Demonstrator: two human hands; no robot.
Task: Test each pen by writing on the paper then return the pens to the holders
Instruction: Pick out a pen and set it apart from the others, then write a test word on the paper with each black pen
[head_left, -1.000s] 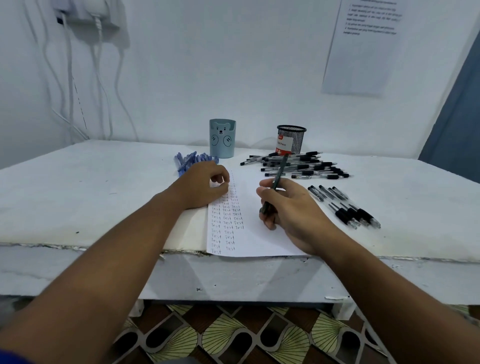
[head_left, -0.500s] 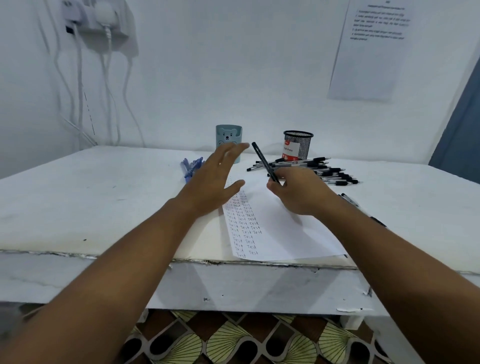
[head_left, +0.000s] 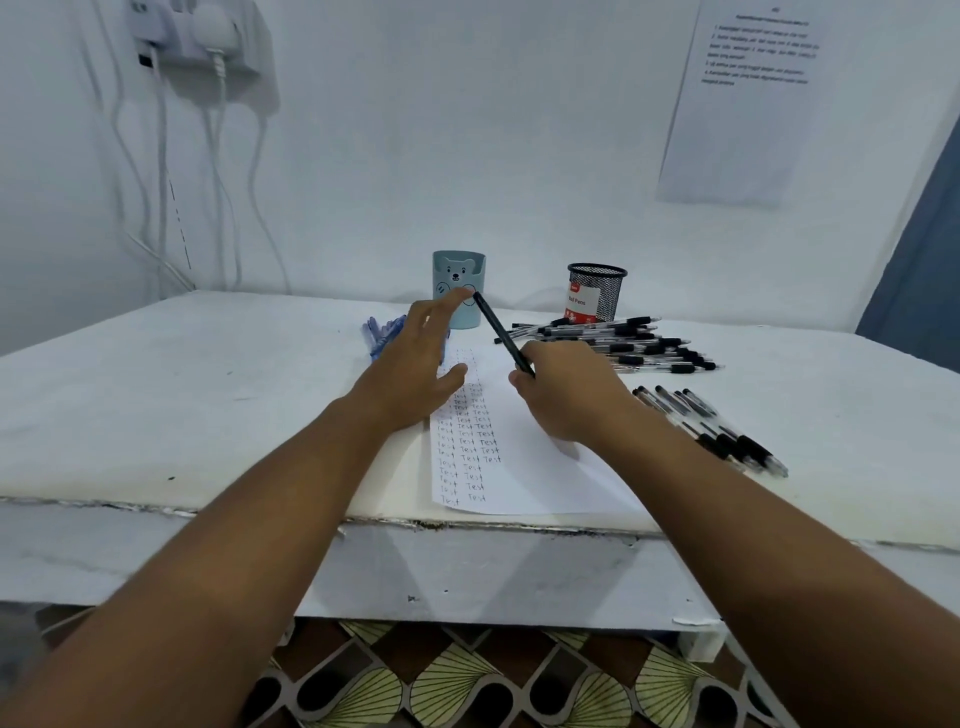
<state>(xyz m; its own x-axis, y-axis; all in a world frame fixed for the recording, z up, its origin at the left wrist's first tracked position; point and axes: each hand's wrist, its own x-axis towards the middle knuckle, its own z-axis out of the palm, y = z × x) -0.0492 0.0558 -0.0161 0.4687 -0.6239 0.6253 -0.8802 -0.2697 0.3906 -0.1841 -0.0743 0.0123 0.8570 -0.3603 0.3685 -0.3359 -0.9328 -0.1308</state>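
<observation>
My right hand (head_left: 569, 392) grips a black pen (head_left: 500, 330) above the white paper (head_left: 524, 462), the pen slanting up and left toward the blue bear holder (head_left: 459, 275). My left hand (head_left: 421, 358) hovers flat with straight fingers over the paper's top left, its fingertips close to the pen's upper end. The paper carries columns of the word "Test". A black mesh holder (head_left: 597, 292) stands behind a pile of black pens (head_left: 618, 340). Several more black pens (head_left: 711, 428) lie to the right of the paper. Blue pens (head_left: 382, 332) lie left of my left hand.
The white table's front edge (head_left: 467, 522) runs just below the paper. Cables (head_left: 218, 156) hang from a wall socket at the back left. A printed sheet (head_left: 743, 98) is stuck on the wall at the right. Patterned floor shows beneath the table.
My right hand lifted the pen off the paper and turned it to point up and left. My left hand rose from the paper's edge and opened, reaching toward the pen's upper end.
</observation>
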